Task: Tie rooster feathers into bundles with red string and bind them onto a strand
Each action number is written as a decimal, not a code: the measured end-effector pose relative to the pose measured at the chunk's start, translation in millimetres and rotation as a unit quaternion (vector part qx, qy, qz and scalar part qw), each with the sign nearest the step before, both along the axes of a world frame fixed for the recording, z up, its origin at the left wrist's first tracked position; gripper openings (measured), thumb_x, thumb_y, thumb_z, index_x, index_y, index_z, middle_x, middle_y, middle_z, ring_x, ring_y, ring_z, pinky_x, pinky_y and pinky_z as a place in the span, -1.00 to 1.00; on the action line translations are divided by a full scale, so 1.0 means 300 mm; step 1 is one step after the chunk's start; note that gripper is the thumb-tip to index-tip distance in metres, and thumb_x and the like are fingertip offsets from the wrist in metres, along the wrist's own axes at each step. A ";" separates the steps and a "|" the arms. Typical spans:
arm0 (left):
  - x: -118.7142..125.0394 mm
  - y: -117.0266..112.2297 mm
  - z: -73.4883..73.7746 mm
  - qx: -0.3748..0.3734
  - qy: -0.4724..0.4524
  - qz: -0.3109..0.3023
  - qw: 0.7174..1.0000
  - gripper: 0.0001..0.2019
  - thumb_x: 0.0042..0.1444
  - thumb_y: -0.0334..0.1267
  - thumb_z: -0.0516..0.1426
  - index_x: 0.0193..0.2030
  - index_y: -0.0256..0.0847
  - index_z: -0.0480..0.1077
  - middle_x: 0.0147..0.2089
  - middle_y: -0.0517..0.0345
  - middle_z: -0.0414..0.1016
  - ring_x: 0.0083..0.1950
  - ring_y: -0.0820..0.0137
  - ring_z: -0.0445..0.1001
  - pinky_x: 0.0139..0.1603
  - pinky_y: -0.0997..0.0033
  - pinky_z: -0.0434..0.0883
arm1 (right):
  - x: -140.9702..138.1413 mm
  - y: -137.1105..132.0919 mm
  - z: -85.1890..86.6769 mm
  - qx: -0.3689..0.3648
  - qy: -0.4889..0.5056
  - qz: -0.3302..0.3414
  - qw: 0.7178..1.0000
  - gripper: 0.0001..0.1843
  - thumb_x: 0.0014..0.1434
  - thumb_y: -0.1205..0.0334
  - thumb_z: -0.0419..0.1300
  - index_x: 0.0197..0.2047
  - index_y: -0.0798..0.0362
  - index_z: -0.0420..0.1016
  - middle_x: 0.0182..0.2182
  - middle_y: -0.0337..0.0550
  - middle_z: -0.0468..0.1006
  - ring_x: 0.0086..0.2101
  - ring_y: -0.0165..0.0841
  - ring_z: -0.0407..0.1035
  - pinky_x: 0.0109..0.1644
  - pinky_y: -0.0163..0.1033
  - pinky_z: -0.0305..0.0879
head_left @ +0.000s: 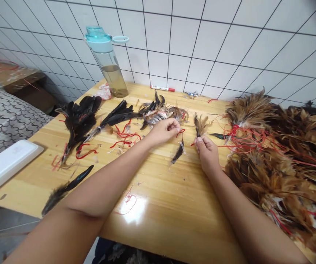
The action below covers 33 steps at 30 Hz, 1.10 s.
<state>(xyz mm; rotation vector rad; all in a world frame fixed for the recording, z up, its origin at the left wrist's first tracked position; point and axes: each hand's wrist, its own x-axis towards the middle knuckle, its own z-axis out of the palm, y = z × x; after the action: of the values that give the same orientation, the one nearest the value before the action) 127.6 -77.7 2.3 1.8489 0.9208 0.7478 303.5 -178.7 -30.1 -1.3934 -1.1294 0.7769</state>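
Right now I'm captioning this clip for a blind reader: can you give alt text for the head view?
Two bare hands work over a wooden table: the left hand pinches a red thread, the right hand holds a small brown feather bundle. Black feathers lie left, a brown feather heap right, a water bottle behind.

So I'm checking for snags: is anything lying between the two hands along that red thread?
Nothing solid. Between the left hand and right hand only the red thread spans, with one dark feather dangling from it above bare table.
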 end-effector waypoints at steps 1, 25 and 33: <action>0.003 -0.003 0.002 -0.023 -0.021 -0.003 1.000 -0.88 0.09 -0.25 0.15 -0.31 -0.28 0.40 -0.42 0.23 0.42 -0.41 0.51 0.30 -0.34 0.50 0.23 | -0.002 -0.001 0.001 -0.002 -0.006 0.002 1.000 -0.64 0.21 -0.07 0.12 -0.44 0.02 0.38 -0.63 -0.37 0.13 -0.56 -0.46 -0.02 -0.43 -0.28 -0.04; 0.086 -0.085 -0.035 -0.165 -0.162 -0.013 0.973 -0.94 0.06 -0.37 0.15 -0.36 -0.27 0.32 -0.41 0.18 0.47 -0.39 0.53 0.40 -0.29 0.51 0.31 | -0.025 0.008 -0.002 0.010 -0.064 -0.020 0.998 -0.70 0.14 0.00 0.12 -0.44 0.03 0.51 -0.47 -0.18 0.54 -0.39 -0.32 0.35 -0.20 -0.21 0.29; 0.090 -0.106 -0.014 -0.158 -0.165 -0.008 0.974 -0.91 0.06 -0.29 0.18 -0.36 -0.28 0.38 -0.36 0.22 0.46 -0.31 0.51 0.40 -0.18 0.48 0.32 | -0.017 0.014 -0.004 0.004 -0.050 -0.012 0.999 -0.73 0.12 0.03 0.16 -0.47 0.03 0.47 -0.48 -0.20 0.49 -0.39 -0.34 0.32 -0.21 -0.21 0.27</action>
<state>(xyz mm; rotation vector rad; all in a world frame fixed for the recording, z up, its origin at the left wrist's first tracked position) 154.7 -109.5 -1.7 1.4011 0.7573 0.8177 298.3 -174.5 -31.2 -1.4501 -1.1898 0.6906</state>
